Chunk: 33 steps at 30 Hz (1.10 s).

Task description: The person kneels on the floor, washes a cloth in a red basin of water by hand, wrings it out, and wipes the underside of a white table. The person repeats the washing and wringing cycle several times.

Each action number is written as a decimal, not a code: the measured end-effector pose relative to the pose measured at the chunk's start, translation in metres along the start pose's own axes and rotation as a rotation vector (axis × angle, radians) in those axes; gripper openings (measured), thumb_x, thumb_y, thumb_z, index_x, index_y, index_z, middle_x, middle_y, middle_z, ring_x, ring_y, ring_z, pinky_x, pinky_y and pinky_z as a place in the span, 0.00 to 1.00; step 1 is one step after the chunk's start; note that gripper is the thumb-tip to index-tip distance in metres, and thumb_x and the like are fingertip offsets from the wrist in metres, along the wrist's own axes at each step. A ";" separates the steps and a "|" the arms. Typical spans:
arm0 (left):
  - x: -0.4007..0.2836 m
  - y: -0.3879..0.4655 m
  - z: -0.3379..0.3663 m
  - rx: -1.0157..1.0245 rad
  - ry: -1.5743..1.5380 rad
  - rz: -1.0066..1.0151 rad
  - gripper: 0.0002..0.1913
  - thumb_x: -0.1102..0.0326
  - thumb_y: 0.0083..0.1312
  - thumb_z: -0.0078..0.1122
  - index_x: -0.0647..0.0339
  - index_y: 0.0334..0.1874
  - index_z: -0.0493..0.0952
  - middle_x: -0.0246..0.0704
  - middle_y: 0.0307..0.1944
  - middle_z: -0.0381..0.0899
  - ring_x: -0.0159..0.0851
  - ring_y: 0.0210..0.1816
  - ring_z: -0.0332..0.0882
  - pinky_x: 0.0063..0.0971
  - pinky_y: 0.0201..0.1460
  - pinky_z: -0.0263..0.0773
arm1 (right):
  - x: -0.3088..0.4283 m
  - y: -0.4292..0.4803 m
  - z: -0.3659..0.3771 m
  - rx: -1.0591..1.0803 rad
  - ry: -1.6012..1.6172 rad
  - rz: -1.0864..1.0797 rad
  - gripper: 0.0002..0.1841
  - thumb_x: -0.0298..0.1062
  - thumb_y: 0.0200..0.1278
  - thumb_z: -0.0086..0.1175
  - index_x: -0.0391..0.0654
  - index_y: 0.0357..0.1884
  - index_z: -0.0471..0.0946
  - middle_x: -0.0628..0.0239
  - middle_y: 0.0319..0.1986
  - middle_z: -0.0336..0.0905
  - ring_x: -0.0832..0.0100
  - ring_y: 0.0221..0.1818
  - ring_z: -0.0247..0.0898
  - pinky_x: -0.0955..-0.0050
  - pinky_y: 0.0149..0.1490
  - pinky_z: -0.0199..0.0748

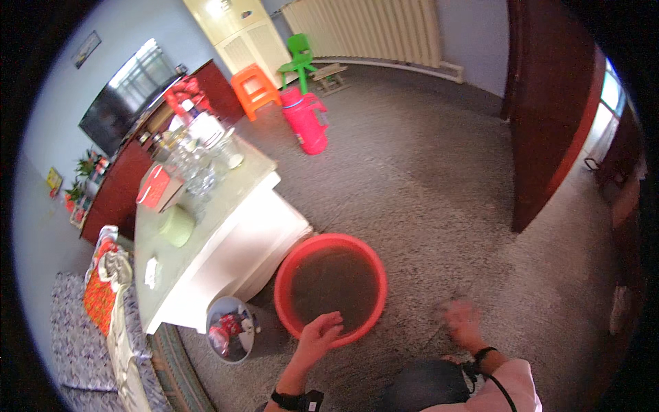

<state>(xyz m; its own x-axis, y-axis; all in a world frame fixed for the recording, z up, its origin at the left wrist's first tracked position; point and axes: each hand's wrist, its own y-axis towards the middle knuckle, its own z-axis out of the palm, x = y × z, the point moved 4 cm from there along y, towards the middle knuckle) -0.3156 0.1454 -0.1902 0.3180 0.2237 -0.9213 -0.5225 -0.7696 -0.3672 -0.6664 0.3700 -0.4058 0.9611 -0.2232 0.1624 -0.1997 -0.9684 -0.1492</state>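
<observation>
A round red plastic basin (382, 288) sits on the floor before me, with something dark inside that I cannot identify. My left hand (320, 332) is over the basin's near rim, fingers loosely bent and apart, with nothing visible in it. Whether it touches the rim is unclear. To the right of the basin, my right hand (462, 320) hovers over the floor, blurred by motion. No object shows in it, though the blur hides its fingers. Both wrists wear dark bands.
Left of the basin stands a grey waste bin (257, 329) holding wrappers, beside a white table (226, 216) bearing glassware and a red-topped box (157, 188). A pink thermos jug (307, 121), an orange stool (255, 90) and a green chair (298, 59) stand farther off. A brown door (553, 113) is at right.
</observation>
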 end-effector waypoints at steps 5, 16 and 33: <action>-0.008 -0.009 -0.011 -0.017 0.110 0.093 0.19 0.71 0.71 0.56 0.63 0.64 0.71 0.35 0.54 0.79 0.33 0.54 0.78 0.27 0.55 0.74 | -0.089 -0.068 -0.009 -0.138 0.032 0.786 0.35 0.42 0.61 0.57 0.55 0.72 0.61 0.54 0.70 0.55 0.44 0.73 0.45 0.32 0.67 0.45; -0.016 0.004 0.011 -0.022 0.089 0.040 0.18 0.76 0.70 0.54 0.65 0.62 0.72 0.35 0.53 0.79 0.35 0.52 0.79 0.27 0.55 0.74 | 0.056 0.059 0.007 -0.270 0.133 -0.119 0.29 0.46 0.64 0.55 0.62 0.68 0.67 0.63 0.74 0.50 0.44 0.71 0.47 0.31 0.68 0.44; 0.005 0.017 0.018 -0.008 0.225 -0.084 0.18 0.75 0.68 0.56 0.70 0.60 0.72 0.39 0.52 0.80 0.35 0.53 0.78 0.28 0.59 0.72 | -0.183 -0.096 -0.002 -0.181 0.118 1.342 0.34 0.53 0.66 0.49 0.66 0.74 0.56 0.54 0.76 0.41 0.39 0.74 0.38 0.29 0.64 0.45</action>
<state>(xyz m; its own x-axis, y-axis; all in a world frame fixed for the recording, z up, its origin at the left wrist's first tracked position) -0.3372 0.1444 -0.2028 0.5285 0.1487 -0.8358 -0.4811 -0.7587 -0.4392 -0.8229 0.5039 -0.4192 -0.0115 -0.9969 0.0775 -0.9916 0.0013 -0.1296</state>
